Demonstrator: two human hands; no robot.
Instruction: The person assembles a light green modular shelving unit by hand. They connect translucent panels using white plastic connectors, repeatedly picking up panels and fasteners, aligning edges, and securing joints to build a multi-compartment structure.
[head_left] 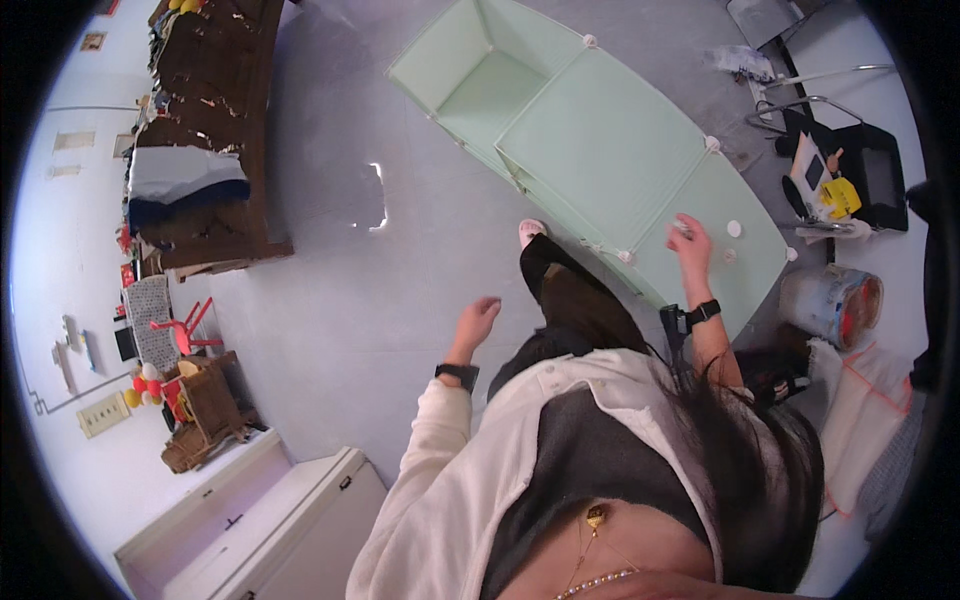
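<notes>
Right hand (690,243) rests on the pale green panel cabinet (600,150), fingers pinching a small white piece; left hand (478,318) hangs free, loosely curled, for balance

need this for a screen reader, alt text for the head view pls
Seen from above, a person's right hand rests on a pale green panel cabinet lying on a grey floor, near small white connectors; the left hand hangs free.
</notes>
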